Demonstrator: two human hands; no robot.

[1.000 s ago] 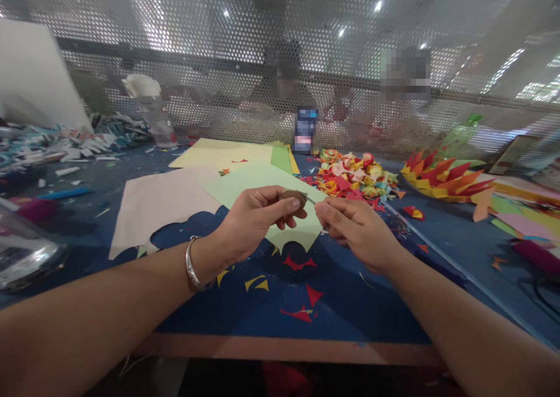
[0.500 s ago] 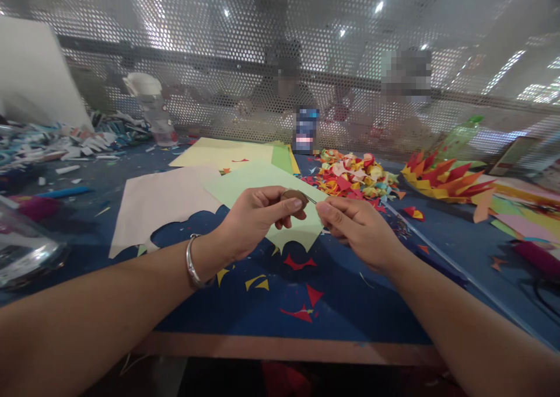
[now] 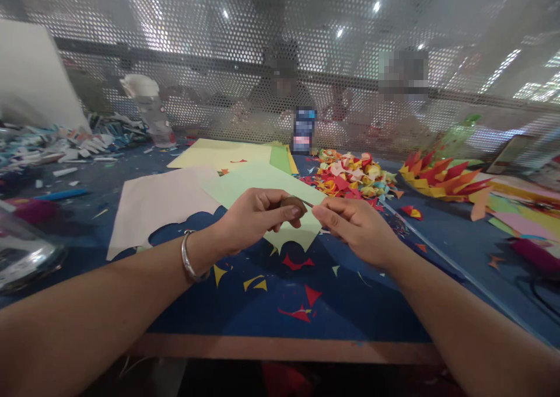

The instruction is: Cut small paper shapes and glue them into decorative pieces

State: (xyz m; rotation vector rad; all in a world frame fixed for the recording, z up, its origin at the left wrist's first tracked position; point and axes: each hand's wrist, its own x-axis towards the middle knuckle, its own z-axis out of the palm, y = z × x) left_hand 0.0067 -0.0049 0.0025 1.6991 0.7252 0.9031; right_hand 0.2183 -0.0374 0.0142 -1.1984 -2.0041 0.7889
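Note:
My left hand (image 3: 258, 216), with a silver bangle at the wrist, pinches a small brown rounded piece (image 3: 297, 204) between thumb and fingers; its material is unclear. From the right, my right hand (image 3: 356, 225) grips a thin, dark metal tool (image 3: 308, 204), its tip at the edge of the brown piece. Most of the tool is hidden by my fingers. Below both hands lies a pale green paper sheet (image 3: 258, 178) with rounded bites cut from its near edge. A pinkish-white sheet (image 3: 157, 201) with similar scalloped cut-outs is to its left.
Red scraps (image 3: 298, 263) and yellow scraps (image 3: 220, 274) dot the blue tabletop. A pile of colourful paper bits (image 3: 350, 175) and a ring of pointed red-orange paper (image 3: 441, 178) are at right. A phone (image 3: 303, 131) stands by the perforated screen (image 3: 196, 46). A clear bottle (image 3: 153, 117) is at left.
The tool's tip and the brown piece have turned slightly, and the hands sit a little closer together. A small pale green scrap now shows on the table below my right hand.

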